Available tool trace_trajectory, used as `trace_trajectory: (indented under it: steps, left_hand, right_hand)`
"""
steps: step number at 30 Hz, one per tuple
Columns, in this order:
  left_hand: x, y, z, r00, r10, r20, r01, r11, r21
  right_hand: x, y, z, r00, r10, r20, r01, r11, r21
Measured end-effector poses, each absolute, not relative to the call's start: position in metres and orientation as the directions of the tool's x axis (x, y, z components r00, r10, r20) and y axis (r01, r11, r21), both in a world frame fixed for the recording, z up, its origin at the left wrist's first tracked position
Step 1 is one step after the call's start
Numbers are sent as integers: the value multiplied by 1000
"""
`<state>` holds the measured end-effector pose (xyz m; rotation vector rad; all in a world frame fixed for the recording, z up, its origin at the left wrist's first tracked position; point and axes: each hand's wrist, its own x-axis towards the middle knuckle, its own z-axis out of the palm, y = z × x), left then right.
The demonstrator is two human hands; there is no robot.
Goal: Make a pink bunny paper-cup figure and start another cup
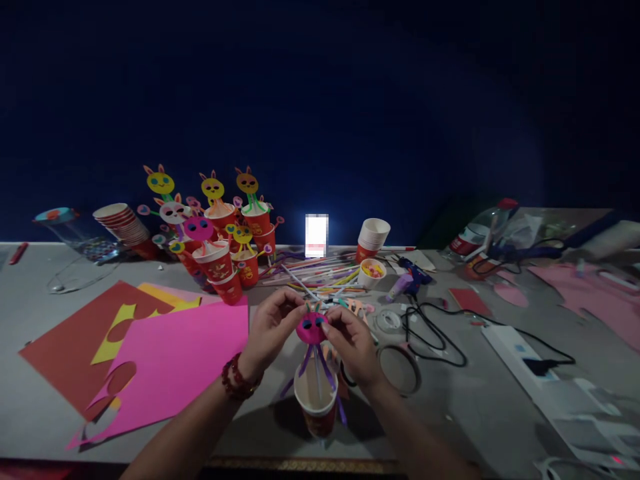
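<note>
From where I stand, both hands are at the pink disc point(311, 335), which sits above the mouth of a red paper cup point(320, 425) near the front edge of the worktop point(440, 427). The left hand point(273, 328) pinches the disc's left edge by the ear, and the right hand point(356, 343) grips the other side, its thumb close to a dark eye. That thumb could smear or shift the eye if it presses there. The small ears look flimsy too; a careless pinch might bend one or pull it loose. The purple strips point(329, 371) below the disc seem thin, so a tug upwards could strain their joins, or tip the cup, since neither hand steadies it. The tape roll point(418, 380) lies near the right forearm, where a sideways sweep might knock it.
</note>
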<state>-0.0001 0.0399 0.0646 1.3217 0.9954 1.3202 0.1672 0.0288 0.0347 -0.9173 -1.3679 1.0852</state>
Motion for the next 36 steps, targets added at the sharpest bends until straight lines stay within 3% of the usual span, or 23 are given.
trace_trajectory:
  steps: [6,18,36]
  left_hand:
    - [3,38,67,95,988,121,-109,-111,988]
    - [4,33,58,57,988,143,-190,-130,973]
    - [7,27,51,14,990,139,-256,-131,958]
  right_hand:
    - [167,28,32,-111,963,245,-104,234,-967]
    - [165,28,28,-99,981,168,-195,146,-970]
    - [161,27,31,-58,983,174,-214,158,-964]
